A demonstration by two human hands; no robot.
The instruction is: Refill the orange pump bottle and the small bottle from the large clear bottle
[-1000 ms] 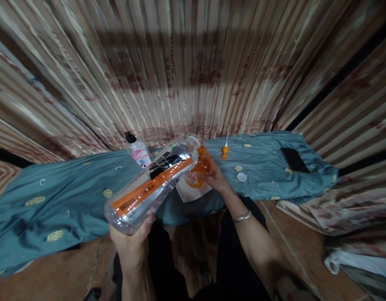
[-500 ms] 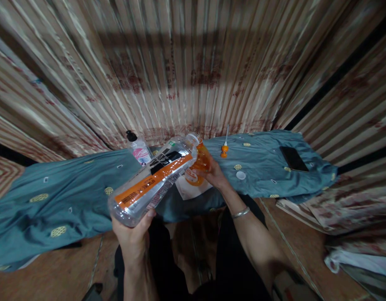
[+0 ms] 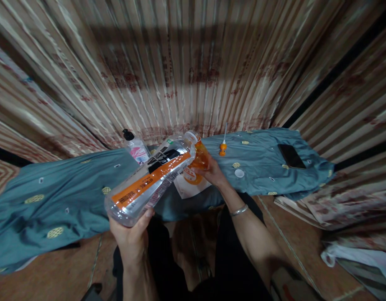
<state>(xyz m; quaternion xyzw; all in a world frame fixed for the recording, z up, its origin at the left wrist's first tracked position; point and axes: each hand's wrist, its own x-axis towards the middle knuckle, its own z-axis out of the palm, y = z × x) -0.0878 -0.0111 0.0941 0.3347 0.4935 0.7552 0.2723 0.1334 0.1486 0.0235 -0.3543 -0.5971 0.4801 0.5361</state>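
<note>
My left hand (image 3: 131,234) is wrapped round the lower end of a large clear plastic bottle (image 3: 149,184) with a silver and orange label. The bottle is tilted, its neck up and to the right. My right hand (image 3: 213,171) grips an orange translucent bottle (image 3: 201,156) close to that neck. The two mouths meet or nearly meet; whether liquid passes between them I cannot tell. Under the orange bottle lies a white sheet (image 3: 188,192). An orange pump top (image 3: 223,149) with a thin tube and a white round cap (image 3: 239,173) lie to the right.
A clear pump bottle with a black top (image 3: 136,148) stands behind on the left. On the right a dark phone (image 3: 291,156) lies on the green patterned cloth (image 3: 80,184). Striped curtains (image 3: 180,62) hang close behind, and a white bag (image 3: 359,259) is on the floor at right.
Both hands keep their grips on the bottles, whose tilt has hardly altered. The whole view has shifted slightly, with things appearing a little farther left.
</note>
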